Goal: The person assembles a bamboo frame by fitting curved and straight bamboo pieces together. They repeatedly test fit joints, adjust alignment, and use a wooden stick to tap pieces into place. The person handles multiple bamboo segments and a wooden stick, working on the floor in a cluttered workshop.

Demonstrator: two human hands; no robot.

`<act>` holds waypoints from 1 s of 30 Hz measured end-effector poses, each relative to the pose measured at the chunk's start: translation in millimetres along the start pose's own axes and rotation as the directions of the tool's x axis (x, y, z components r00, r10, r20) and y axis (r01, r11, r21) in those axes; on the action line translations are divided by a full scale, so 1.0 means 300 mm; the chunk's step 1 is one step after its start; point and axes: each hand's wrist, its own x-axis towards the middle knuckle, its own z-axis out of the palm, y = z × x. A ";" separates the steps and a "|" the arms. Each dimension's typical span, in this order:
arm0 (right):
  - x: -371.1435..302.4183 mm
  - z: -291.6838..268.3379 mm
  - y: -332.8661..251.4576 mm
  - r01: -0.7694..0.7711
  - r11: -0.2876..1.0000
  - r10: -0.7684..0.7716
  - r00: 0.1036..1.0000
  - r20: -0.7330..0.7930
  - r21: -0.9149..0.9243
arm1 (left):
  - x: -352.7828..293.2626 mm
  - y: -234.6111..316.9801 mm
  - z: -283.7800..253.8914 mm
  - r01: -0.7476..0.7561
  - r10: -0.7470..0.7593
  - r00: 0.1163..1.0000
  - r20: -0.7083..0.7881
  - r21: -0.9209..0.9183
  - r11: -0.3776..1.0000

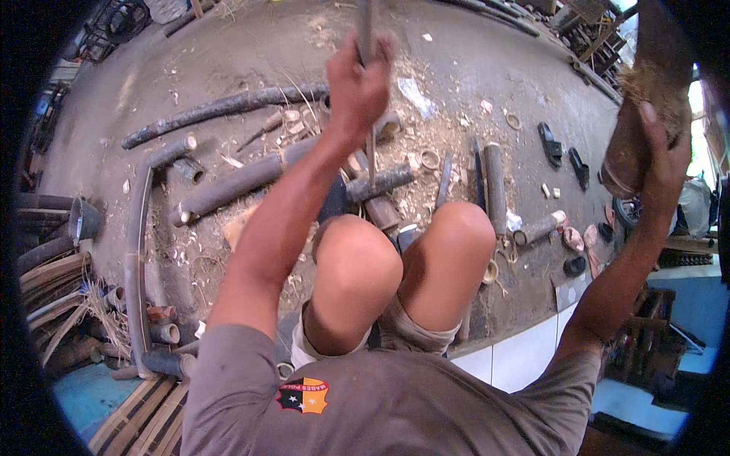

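My left hand is closed round a long, thin metal bar held upright. Its lower end comes down at a short grey bamboo piece lying across a wooden block in front of my knees; whether the tip touches the bamboo I cannot tell. Raised high at the far right, my right hand grips a thick, brown, club-like wooden piece with a frayed, fibrous part. A flat blade-like tool and a dark, narrow tool lie just right of the bamboo piece.
Bamboo poles and a dark pole lie to the left among chips. An upright-lying bamboo length, cut rings, and black sandals are to the right. Stacked bamboo strips stand at the left edge.
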 end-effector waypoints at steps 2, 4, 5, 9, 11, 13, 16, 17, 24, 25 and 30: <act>0.022 0.031 -0.034 0.026 1.000 -0.026 1.000 -0.008 -0.001 | -0.055 0.028 0.023 -0.052 0.050 0.998 0.040 0.036 0.998; 0.037 0.059 -0.073 -0.002 0.978 -0.015 0.997 0.081 0.209 | -0.089 0.051 0.034 -0.070 0.073 0.991 0.116 -0.032 0.997; 0.064 0.047 -0.090 0.050 0.979 -0.058 0.998 0.038 0.196 | -0.067 0.057 0.044 -0.037 0.027 0.990 0.139 0.073 0.997; 0.188 -0.065 -0.236 0.178 0.984 -0.178 0.983 -0.055 0.005 | 0.006 0.050 0.071 0.086 -0.090 0.985 0.145 0.036 0.996; 0.308 -0.169 -0.270 0.275 0.958 -0.286 0.937 -0.201 -0.078 | -0.007 0.061 0.073 0.050 -0.062 0.990 0.129 0.094 0.994; 0.422 -0.341 -0.237 0.309 0.924 -0.362 0.898 -0.249 -0.226 | -0.035 0.081 0.140 0.037 -0.041 0.989 0.139 0.037 0.999; 0.470 -0.338 -0.181 0.375 0.836 -0.450 0.886 -0.109 -0.402 | -0.047 0.076 0.121 0.069 -0.076 0.986 0.150 0.052 0.996; 0.457 -0.287 -0.214 0.411 0.786 -0.481 0.876 -0.039 -0.461 | -0.046 0.070 0.097 0.047 -0.058 0.989 0.137 0.078 0.996; 0.385 -0.219 -0.431 0.490 0.717 -0.410 0.872 0.269 -0.495 | -0.056 0.079 0.060 0.015 -0.024 0.990 0.137 0.065 0.998; 0.343 -0.212 -0.526 0.330 0.893 -0.322 0.944 0.078 -0.305 | -0.060 0.070 0.045 0.064 -0.076 0.988 0.138 0.091 0.994; 0.327 -0.260 -0.524 0.405 0.902 -0.353 0.891 -0.286 0.150 | -0.080 0.056 0.117 0.080 -0.084 0.987 0.134 0.033 0.996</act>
